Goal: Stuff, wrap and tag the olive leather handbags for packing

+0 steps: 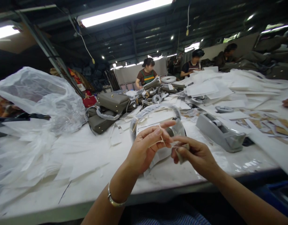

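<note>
White string [161, 139] looped on the left hand [148, 144], fingers loosely curled around it; right hand [192, 152] pinching a small beige piece [182, 158], both in front of a wrapped bag [180, 128] on the surface [87, 179].

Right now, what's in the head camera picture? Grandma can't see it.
A thin white string lies across a person's left hand, while the right hand pinches a small tan piece. A gray tape dispenser, brown bags and white sheets lie nearby.
</note>
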Tool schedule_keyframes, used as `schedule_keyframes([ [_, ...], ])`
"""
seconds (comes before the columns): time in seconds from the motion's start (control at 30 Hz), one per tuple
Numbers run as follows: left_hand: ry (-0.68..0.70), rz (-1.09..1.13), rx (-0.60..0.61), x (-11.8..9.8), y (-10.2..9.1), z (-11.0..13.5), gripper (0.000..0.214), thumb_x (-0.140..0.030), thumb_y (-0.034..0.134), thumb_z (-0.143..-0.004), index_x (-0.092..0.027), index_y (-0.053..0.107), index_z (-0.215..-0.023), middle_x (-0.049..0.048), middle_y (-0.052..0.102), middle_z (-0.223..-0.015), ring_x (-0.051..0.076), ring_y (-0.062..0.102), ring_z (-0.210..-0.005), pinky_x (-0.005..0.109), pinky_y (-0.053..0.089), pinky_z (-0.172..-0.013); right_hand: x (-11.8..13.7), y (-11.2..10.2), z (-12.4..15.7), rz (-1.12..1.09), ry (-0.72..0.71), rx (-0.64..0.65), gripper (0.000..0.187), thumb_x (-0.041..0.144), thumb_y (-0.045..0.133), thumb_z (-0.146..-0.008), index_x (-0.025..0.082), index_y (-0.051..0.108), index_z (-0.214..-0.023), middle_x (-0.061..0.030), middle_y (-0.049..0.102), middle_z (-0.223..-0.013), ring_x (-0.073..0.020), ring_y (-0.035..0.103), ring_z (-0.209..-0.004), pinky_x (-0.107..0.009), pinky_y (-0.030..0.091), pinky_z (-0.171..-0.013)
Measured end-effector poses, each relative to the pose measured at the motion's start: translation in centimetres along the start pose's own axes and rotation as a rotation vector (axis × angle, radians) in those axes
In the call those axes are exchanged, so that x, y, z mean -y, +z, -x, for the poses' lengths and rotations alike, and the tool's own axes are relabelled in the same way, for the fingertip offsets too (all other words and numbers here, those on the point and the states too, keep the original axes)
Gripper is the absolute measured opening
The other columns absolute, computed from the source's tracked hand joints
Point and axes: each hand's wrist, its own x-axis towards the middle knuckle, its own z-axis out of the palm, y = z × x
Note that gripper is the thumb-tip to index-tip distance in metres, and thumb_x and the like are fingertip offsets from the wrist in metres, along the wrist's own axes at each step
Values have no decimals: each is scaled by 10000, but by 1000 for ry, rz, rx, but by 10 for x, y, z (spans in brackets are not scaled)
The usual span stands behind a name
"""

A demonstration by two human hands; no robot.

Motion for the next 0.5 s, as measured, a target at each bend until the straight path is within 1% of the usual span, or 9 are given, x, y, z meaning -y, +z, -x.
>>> schedule_keyframes([
  [0.07, -8, -100, -65, -3, -13, 11, 240, -331, 605, -933, -169, 725, -804, 100, 681, -1189, 133, 650, -822, 268, 541, -809, 3, -5, -2, -51, 78, 80, 308, 482, 620, -915, 203, 719, -1000, -21, 708, -674, -149, 638, -488, -261, 534, -470],
  [0.13, -32, -286, -128, -6, -27, 23, 264, -366, 616, -932, -160, 745, -830, 107, 694, -1160, 146, 663, -826, 279, 552, -824, 5, -9, -8, 30, 163, 104, 339, 506, 624, -905, 186, 715, -839, -34, 704, -655, -140, 626, -475, -230, 480, -420],
  [0.17, -36, -382, -166, -9, -34, 28, 281, -390, 626, -925, -156, 753, -838, 112, 700, -1146, 158, 671, -832, 287, 559, -820, 5, -9, -13, 99, 187, 103, 354, 511, 626, -901, 183, 713, -798, -35, 699, -637, -138, 624, -480, -221, 462, -413],
  [0.23, -3, -515, -265, -16, -47, 37, 314, -444, 628, -916, -162, 762, -878, 114, 716, -1102, 177, 682, -833, 297, 570, -796, 5, -8, -26, 217, 189, 99, 364, 519, 619, -899, 185, 729, -806, -25, 678, -590, -134, 612, -481, -215, 438, -406],
  [0.3, 86, -568, -397, -24, -60, 42, 328, -480, 614, -916, -186, 758, -926, 97, 726, -1070, 169, 681, -806, 281, 566, -742, 2, -5, -40, 293, 149, 109, 360, 523, 608, -896, 194, 746, -845, -10, 660, -560, -132, 599, -475, -218, 434, -412],
  [0.37, 178, -607, -519, -29, -74, 42, 318, -491, 612, -913, -208, 750, -965, 78, 724, -1079, 149, 670, -784, 244, 537, -674, -1, -1, -54, 341, 104, 150, 354, 519, 596, -898, 204, 754, -870, 1, 659, -562, -125, 585, -466, -221, 432, -423],
  [0.4, 207, -631, -559, -31, -81, 39, 309, -488, 625, -904, -212, 747, -972, 73, 723, -1080, 142, 663, -782, 226, 515, -645, -3, 2, -61, 359, 85, 171, 353, 515, 587, -903, 206, 755, -881, 5, 659, -561, -120, 575, -459, -220, 429, -429],
  [0.47, 202, -671, -570, -29, -95, 31, 300, -474, 673, -869, -211, 745, -993, 68, 723, -1064, 142, 655, -805, 207, 479, -626, -6, 8, -74, 384, 59, 203, 357, 513, 572, -913, 206, 754, -911, 9, 660, -563, -112, 559, -452, -214, 421, -436],
  [0.5, 169, -683, -537, -27, -101, 26, 310, -467, 697, -849, -206, 745, -1009, 68, 725, -1045, 147, 651, -822, 205, 471, -637, -7, 12, -80, 391, 49, 212, 358, 514, 568, -917, 206, 751, -927, 11, 659, -564, -108, 550, -449, -210, 417, -437],
])
